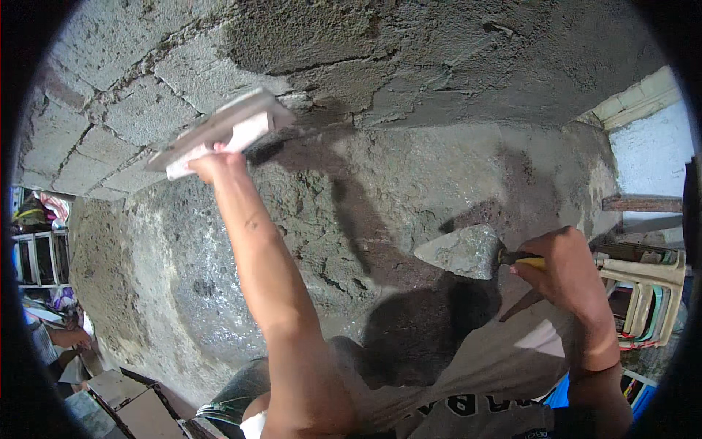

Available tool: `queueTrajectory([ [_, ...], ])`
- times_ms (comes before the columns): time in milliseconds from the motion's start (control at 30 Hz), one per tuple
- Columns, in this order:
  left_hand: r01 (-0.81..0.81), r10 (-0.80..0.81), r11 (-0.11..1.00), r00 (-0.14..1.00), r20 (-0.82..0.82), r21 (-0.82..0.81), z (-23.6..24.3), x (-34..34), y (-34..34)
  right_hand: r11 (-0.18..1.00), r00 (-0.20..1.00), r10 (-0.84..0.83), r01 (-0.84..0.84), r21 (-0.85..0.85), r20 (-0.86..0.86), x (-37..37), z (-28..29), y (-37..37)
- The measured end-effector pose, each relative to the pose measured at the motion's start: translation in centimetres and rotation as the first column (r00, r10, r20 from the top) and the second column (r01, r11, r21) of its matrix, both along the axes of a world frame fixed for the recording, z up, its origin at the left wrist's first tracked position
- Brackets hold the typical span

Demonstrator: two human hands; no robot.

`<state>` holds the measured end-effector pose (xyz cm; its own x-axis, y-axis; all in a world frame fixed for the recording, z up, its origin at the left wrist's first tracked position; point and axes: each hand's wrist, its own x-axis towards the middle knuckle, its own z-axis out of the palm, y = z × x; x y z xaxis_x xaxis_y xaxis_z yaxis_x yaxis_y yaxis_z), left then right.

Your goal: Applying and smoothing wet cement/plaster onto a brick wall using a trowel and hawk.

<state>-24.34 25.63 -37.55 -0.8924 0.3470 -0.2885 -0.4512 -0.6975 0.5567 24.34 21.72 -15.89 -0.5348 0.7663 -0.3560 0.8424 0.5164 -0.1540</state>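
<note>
My left hand [219, 164] grips the handle of a long plastering float [212, 132], which is slightly blurred. The float lies at or close to the block wall [124, 110], by the left edge of a darker layer of wet plaster [439, 58]; whether it touches cannot be made out. Lower right, my right hand [567, 267] is closed round the yellow-and-black handle of a pointed brick trowel [462, 252]. The trowel's blade points left above the floor, smeared with grey mortar. Beneath both tools, rough wet mortar [307, 234] covers part of the floor.
Stacked plastic chairs [651, 300] stand at the right beside a wooden piece [642, 204]. A white rack [42, 260] with mixed goods is at the left edge. Another person's hand [69, 337] shows below it, near brown boxes or boards [121, 388].
</note>
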Motion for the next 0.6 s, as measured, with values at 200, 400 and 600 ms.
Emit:
queueTrajectory([
  [200,-0.053,0.06,0.985,0.997,0.039,-0.166,-0.1,10.0,-0.6,0.999,1.0,0.015,-0.016,0.042,0.018,1.2,0.2,-0.5],
  [400,-0.028,0.058,0.994,0.95,0.307,-0.102,-2.2,20.0,5.6,0.999,0.999,-0.039,0.039,0.019,0.004,2.2,0.9,-0.5],
  [600,-0.042,0.108,0.983,0.92,0.378,-0.178,-2.9,18.7,11.8,0.993,0.993,-0.115,0.116,-0.018,0.037,3.5,0.7,0.8],
])
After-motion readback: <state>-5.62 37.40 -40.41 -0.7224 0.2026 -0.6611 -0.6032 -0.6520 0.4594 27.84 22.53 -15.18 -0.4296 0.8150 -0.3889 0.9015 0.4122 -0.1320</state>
